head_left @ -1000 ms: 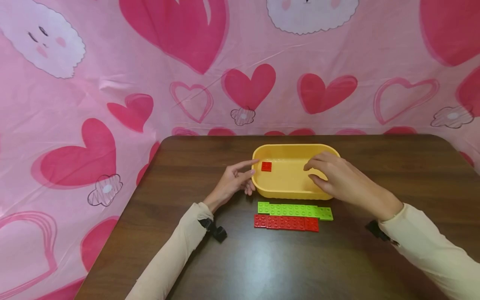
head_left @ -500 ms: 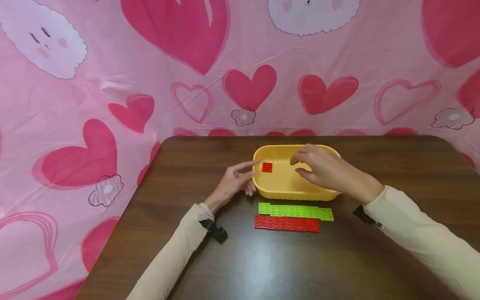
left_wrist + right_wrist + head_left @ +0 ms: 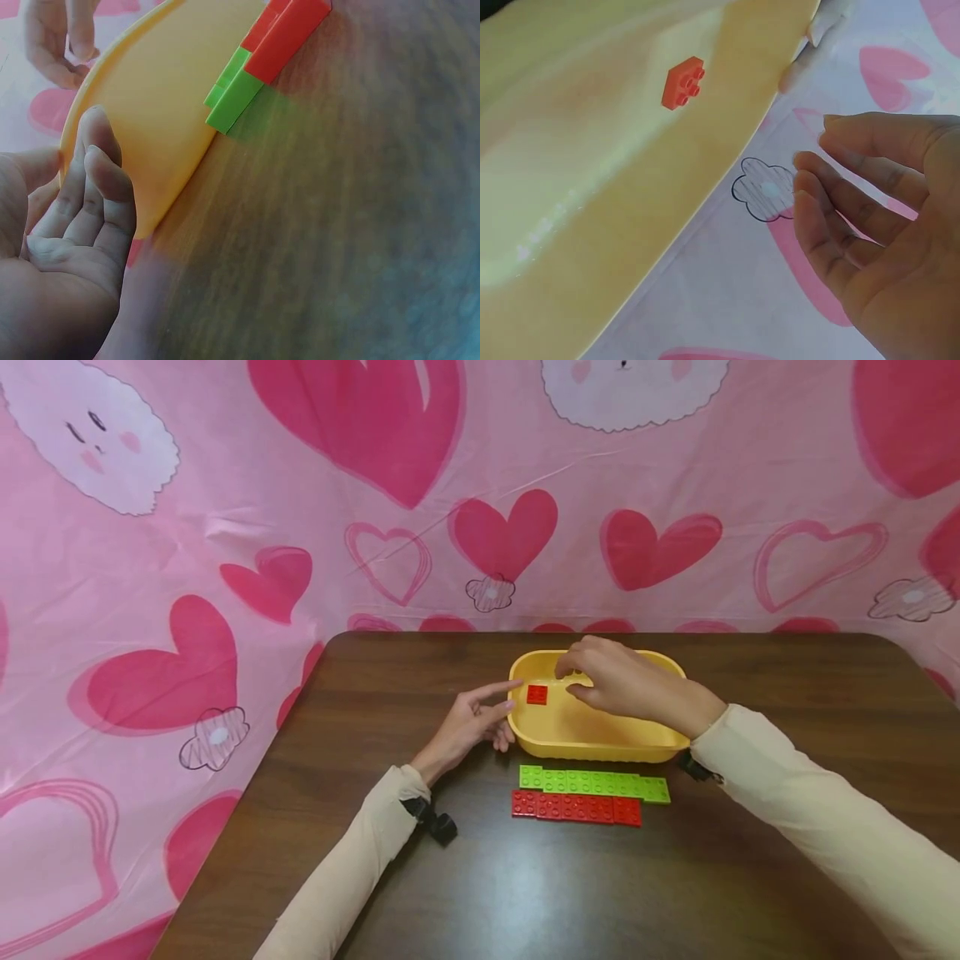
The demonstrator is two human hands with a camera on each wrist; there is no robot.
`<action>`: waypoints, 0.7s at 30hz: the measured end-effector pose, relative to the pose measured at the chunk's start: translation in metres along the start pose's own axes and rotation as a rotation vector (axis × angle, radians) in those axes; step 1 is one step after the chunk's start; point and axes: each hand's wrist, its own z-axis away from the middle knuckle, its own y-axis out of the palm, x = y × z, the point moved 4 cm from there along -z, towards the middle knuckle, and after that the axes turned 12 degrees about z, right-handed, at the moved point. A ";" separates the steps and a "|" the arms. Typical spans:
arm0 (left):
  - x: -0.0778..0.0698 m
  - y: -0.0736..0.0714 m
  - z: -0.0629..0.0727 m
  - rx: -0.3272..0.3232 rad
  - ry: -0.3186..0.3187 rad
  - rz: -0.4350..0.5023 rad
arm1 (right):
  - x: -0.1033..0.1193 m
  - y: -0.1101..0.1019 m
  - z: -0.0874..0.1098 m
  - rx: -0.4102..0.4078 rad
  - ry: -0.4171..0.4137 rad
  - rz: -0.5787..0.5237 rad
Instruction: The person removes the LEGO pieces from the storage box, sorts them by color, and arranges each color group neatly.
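A yellow plastic bin (image 3: 600,750) stands on the table with one red building brick (image 3: 537,695) lying inside near its left end. My left hand (image 3: 472,718) is at the bin's left rim, its fingertips touching the edge and its fingers loosely extended. Over the back middle of the bin hovers my right hand (image 3: 626,677), to the right of the brick. In the right wrist view the fingers of the right hand (image 3: 877,210) are loosely bent, with nothing between them. That same view shows the red brick (image 3: 682,84) with its studs.
In front of the bin, green bricks (image 3: 592,782) lie in a row, with a row of red bricks (image 3: 576,807) nearer to me. The dark wooden table (image 3: 495,893) meets a pink heart-patterned cloth (image 3: 420,452) at its back and left edges.
My right hand has moved left across the bin, from its right end toward the middle and back. The left hand has stayed at the rim. The red brick has not moved.
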 end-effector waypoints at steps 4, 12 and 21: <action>-0.001 0.000 0.000 -0.003 -0.001 -0.001 | -0.004 0.003 -0.010 0.039 -0.010 0.018; -0.002 -0.002 0.002 -0.007 -0.001 -0.015 | -0.007 0.010 -0.026 0.097 -0.003 -0.019; 0.001 -0.001 -0.001 0.015 0.011 -0.018 | -0.013 0.019 -0.041 0.115 -0.002 -0.073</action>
